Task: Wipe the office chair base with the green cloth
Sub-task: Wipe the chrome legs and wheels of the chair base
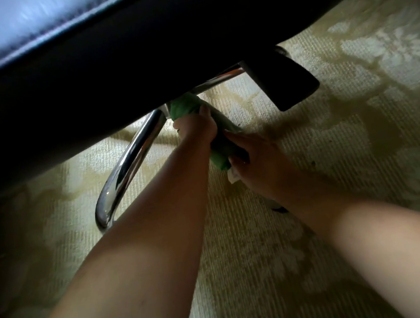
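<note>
Left hand [196,127]: fingers curled tight round the green cloth [184,107], which is wrapped over a spoke of the office chair base [132,156]. The fingertips are hidden on the far side. Right hand [253,156]: just beside and below the left, fingers closed over the lower end of the same cloth, thumb side toward camera. Palm contact is not visible. The cloth runs as a bunched strip from under the seat edge down to the right hand. The spoke under it is fully covered, so its surface can't be seen. A small white scrap [233,176] pokes out below the right hand; tag or cloth corner, can't tell which.

Only two chrome parts of the base show: a curved leg to the left of the hands that comes down to the carpet [352,154], and a thin chrome spoke [218,78] running up-right. The hub and column are hidden behind the black seat [79,55], which fills the top of the frame, blurred and very dark underneath. A black flat paddle-shaped part [284,81] hangs below the seat, right of the cloth. There is a dark blob [279,208] by the right wrist, too hidden to identify. Both forearms are bare and cut off at the bottom edge. The carpet is pale with a faded pattern.
</note>
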{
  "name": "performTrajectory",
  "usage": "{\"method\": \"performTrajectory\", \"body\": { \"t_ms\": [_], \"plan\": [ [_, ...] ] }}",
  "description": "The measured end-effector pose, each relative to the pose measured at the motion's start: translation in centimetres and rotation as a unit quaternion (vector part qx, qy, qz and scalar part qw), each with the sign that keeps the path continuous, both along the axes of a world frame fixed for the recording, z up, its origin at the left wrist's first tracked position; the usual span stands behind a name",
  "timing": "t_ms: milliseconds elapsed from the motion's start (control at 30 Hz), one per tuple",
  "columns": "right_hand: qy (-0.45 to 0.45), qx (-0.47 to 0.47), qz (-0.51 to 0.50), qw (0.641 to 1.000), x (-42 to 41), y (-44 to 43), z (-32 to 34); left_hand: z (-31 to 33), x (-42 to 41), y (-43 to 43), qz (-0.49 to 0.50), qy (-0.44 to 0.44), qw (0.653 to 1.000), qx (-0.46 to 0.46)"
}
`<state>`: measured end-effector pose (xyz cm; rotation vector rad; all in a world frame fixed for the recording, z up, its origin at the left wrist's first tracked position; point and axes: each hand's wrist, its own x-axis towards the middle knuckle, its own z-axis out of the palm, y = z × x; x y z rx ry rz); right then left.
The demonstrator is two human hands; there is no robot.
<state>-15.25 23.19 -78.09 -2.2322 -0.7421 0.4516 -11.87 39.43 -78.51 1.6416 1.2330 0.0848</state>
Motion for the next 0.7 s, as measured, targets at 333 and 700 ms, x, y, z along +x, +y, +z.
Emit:
{"method": "performTrajectory", "body": {
  "t_ms": [333, 700],
  "plan": [
    [0.008, -0.034, -0.036, 0.999, 0.5, -1.3, 0.3, -1.4, -2.1, -2.4, 0.052, -0.057, 0.996, -0.048],
    [0.036, -0.015, -0.115, 0.993, 1.5, 0.5, 0.7, -1.6, -5.6, -7.8, 0.052, -0.051, 0.993, -0.097]
  ]
}}
